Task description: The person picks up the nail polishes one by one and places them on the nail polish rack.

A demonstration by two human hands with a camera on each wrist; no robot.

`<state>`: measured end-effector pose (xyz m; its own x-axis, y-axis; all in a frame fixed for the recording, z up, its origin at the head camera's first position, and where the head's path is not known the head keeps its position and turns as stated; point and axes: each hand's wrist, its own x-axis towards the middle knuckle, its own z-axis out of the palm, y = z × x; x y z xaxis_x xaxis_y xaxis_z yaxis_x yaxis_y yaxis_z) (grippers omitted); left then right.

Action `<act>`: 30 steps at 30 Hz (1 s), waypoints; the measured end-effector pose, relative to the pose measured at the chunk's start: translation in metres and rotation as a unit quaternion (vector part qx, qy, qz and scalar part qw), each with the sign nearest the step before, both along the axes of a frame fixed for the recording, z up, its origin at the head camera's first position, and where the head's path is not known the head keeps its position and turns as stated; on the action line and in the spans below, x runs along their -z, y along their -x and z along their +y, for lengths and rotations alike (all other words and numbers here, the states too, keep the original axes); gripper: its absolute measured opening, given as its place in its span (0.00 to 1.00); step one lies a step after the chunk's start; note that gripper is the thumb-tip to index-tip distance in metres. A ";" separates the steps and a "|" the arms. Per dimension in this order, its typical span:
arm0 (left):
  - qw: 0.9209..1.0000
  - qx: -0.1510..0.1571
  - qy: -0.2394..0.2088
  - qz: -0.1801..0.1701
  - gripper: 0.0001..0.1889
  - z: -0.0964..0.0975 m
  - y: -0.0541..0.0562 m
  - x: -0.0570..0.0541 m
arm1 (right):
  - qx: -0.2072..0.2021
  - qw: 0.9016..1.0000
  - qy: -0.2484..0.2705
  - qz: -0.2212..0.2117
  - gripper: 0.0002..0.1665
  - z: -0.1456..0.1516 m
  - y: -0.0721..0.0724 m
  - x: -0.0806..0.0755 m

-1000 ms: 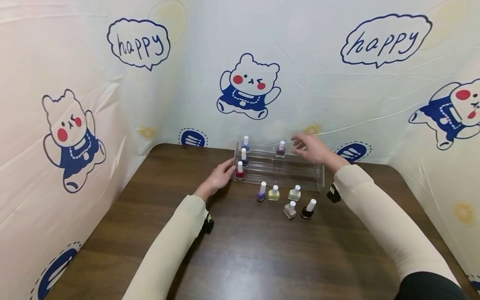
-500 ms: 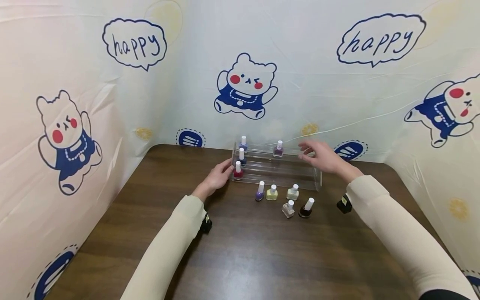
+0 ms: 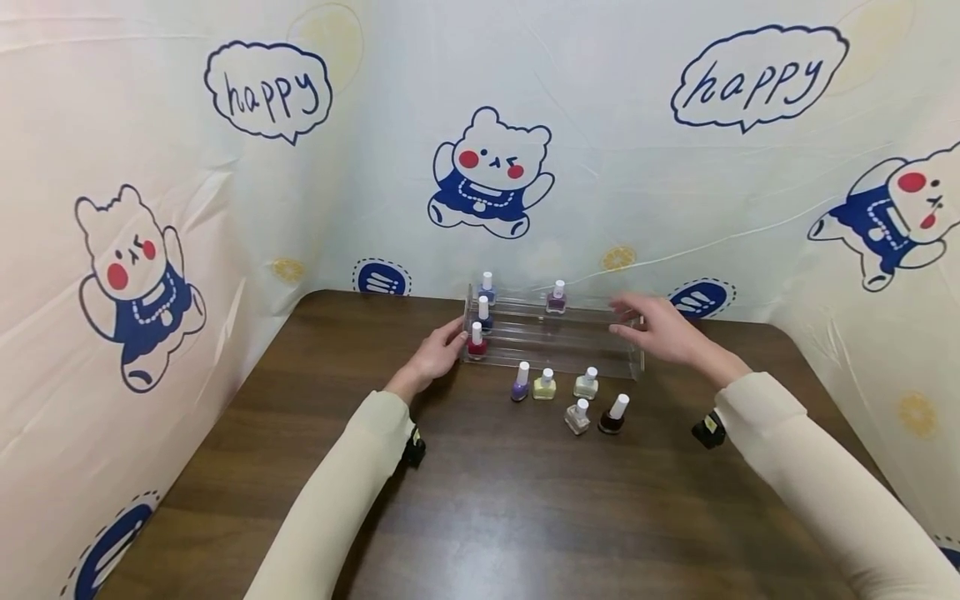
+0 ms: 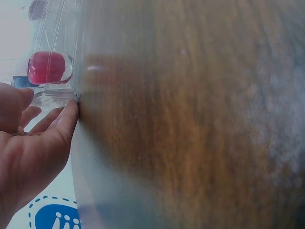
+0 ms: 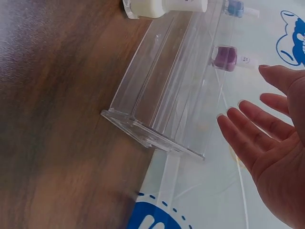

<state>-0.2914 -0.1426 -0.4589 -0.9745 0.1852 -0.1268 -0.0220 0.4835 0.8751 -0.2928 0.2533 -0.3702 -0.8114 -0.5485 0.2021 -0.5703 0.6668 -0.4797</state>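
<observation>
A clear tiered acrylic rack [image 3: 562, 360] stands near the back of the table. My left hand [image 3: 435, 354] is at its left end; in the left wrist view the fingertips touch the end panel's lower corner, beside the red nail polish bottle [image 4: 47, 67]. Above that bottle, on the left side, sit a dark blue bottle [image 3: 484, 318] and a lighter blue bottle [image 3: 487, 292]. A plum nail polish bottle [image 3: 557, 300] occupies the top tier farther right. Holding nothing, my right hand [image 3: 660, 329] hovers by the rack's right end, fingers spread loosely in the right wrist view.
In front of the rack, several nail polish bottles stand on the wooden table [image 3: 480, 517]: purple [image 3: 520, 387], yellow [image 3: 544, 387], pale green [image 3: 587, 386], beige [image 3: 577, 420] and black [image 3: 612, 419]. A printed curtain [image 3: 615, 183] rises directly behind the table.
My right hand has drawn away from the plum bottle, moving right and slightly toward me to the rack's right end. The left hand stays at the left end.
</observation>
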 end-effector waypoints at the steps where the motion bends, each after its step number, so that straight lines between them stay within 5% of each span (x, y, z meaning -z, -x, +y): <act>1: 1.000 0.002 0.000 -0.002 0.29 0.000 0.000 0.000 | 0.004 1.000 0.000 -0.002 0.25 0.002 -0.003 -0.001; 13: 1.000 0.008 -0.004 0.000 0.29 0.002 0.004 -0.002 | -0.009 0.999 0.016 0.035 0.19 0.017 -0.030 -0.008; 30: 1.000 0.005 -0.003 0.001 0.29 -0.001 0.003 0.002 | -0.035 0.998 0.040 -0.017 0.14 0.019 -0.068 0.011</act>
